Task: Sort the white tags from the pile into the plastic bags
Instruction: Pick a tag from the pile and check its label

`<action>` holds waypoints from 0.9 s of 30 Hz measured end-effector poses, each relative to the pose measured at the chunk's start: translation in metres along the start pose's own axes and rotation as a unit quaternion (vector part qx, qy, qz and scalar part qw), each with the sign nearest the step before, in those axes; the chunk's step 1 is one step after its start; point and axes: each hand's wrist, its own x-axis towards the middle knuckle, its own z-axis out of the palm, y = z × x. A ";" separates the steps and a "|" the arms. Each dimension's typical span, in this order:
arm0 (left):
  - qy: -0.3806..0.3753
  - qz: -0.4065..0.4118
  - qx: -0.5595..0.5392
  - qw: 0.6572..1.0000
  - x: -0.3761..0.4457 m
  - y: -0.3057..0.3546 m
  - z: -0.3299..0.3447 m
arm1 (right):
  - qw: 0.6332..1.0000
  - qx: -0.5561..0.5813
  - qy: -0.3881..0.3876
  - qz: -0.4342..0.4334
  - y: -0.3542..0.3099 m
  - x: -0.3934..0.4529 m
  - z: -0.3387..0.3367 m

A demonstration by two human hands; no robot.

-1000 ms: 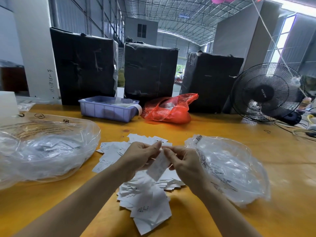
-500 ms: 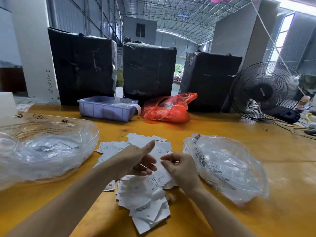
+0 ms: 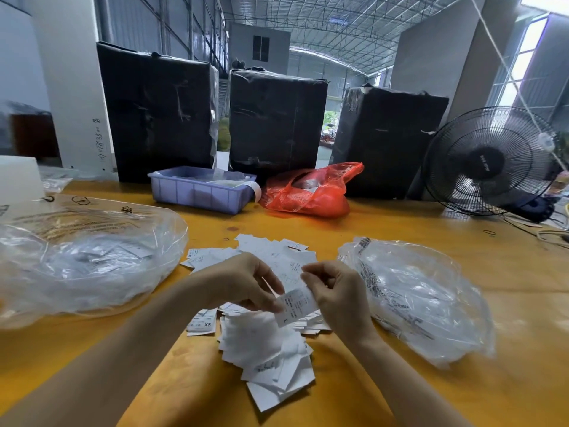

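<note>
The yellow table (image 3: pixel 400 396) runs under both hands. Far beyond the hands, at its back edge, stand three black-wrapped bales (image 3: pixel 277 118), with a black fan (image 3: pixel 488 160) well off past the right hand. A large clear plastic bag (image 3: pixel 86 260) lies out beyond the left hand, on its outer side, with white tags showing dimly through it. A second clear plastic bag (image 3: pixel 421 297) lies just beside the right hand on its outer side. Beyond the left hand's knuckles sit a lilac bin (image 3: pixel 200 192) and, next to it, a red plastic bag (image 3: pixel 308 192). The pile of white tags (image 3: pixel 264 343) spreads beneath and between both hands, some reaching toward the person. One loose tag marked XS (image 3: pixel 201 323) lies just under the left wrist. The left hand (image 3: pixel 243 282) and right hand (image 3: pixel 335 291) hover over the pile, each pinching an end of a single tag marked L (image 3: pixel 295 305) between thumb and curled fingers. That tag hangs tilted between the two hands, above the pile.
</note>
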 end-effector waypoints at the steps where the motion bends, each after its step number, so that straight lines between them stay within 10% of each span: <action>1: 0.000 0.005 -0.011 1.000 -0.001 0.001 -0.001 | 0.999 -0.027 0.020 -0.043 -0.002 0.001 -0.002; 17: 0.087 0.073 -0.138 0.984 -0.001 0.015 0.019 | 0.972 -0.083 0.055 -0.214 -0.013 0.002 -0.009; 27: 0.207 0.110 -0.227 0.945 0.000 0.017 0.016 | 0.973 0.194 -0.090 0.083 -0.023 0.003 -0.011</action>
